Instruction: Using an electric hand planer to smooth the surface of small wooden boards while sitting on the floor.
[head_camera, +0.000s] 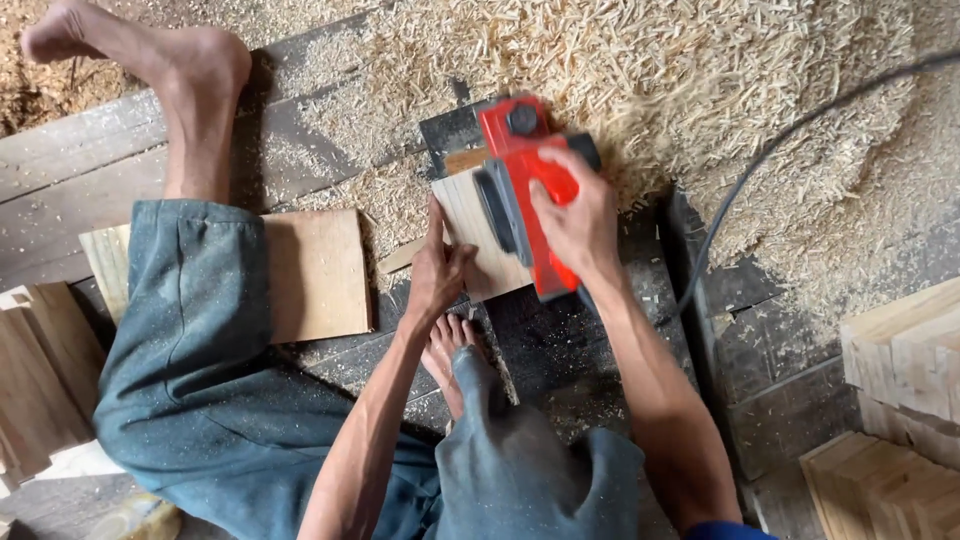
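Right hand (572, 215) grips red planer (525, 185) on small board (470, 215). Left hand (437, 268) holds the board's edge, fingers closed on it.

planer (525, 185): red, electric, flat atop board | board (468, 232): pale wood, small, rectangular, flat on dark floor planks

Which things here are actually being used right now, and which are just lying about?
In use: red power planer under the right hand; small wooden board steadied by the left hand; black cord.

Lying about: wood shavings; loose board; stacked wood blocks.
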